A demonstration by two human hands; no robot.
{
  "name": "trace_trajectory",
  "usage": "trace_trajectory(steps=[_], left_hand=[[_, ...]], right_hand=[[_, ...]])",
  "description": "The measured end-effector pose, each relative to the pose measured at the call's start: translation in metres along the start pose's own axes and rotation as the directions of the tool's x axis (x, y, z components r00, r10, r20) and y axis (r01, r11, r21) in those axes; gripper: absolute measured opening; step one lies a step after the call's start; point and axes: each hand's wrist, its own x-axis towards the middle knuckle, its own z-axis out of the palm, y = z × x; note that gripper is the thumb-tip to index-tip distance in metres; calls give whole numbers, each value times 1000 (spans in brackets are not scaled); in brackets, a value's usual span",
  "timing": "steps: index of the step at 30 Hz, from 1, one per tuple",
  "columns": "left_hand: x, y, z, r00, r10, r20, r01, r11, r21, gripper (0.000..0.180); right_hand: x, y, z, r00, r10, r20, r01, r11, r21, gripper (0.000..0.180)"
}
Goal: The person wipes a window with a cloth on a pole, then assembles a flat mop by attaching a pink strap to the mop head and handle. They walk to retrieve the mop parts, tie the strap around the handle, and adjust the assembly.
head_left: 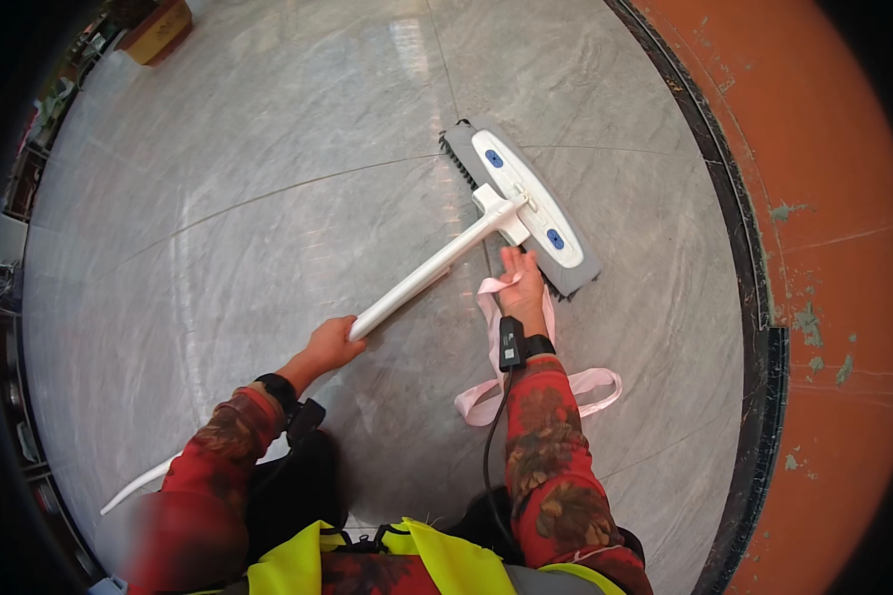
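Observation:
A white-handled floor brush (422, 276) with a wide grey head (583, 260) and dark bristles along its edge is tilted over the grey floor. Two blue ovals mark the white plate on its head. My left hand (332, 345) is wrapped round the handle, whose curved far end (139, 482) shows beyond my left forearm. Just below the brush head is my right hand (523, 283), with a pale pink fabric strap (493, 317) caught at its thumb and fingers. The strap's loops hang on both sides of my right wrist. Part of my right fingers' grip is hidden.
Large grey tiles cover the floor (298, 149). A dark border strip (734, 228) divides them from a worn orange surface (833, 248) at right. A planter (156, 35) stands far left, near cluttered shelves (20, 397). A cable (489, 446) runs along my right forearm.

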Motion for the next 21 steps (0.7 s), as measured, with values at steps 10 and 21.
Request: trace_trajectory(steps=[10,21], left_hand=[[12,8,10,993,30,-115,7,950,313,42],[22,-16,2,988,123,93,-122,992,-18,39]], right_hand=[[-120,89,-18,939,342,41,-269,801,-535,22],[-168,86,-37,920,391,-8,-279,644,-712,37]])
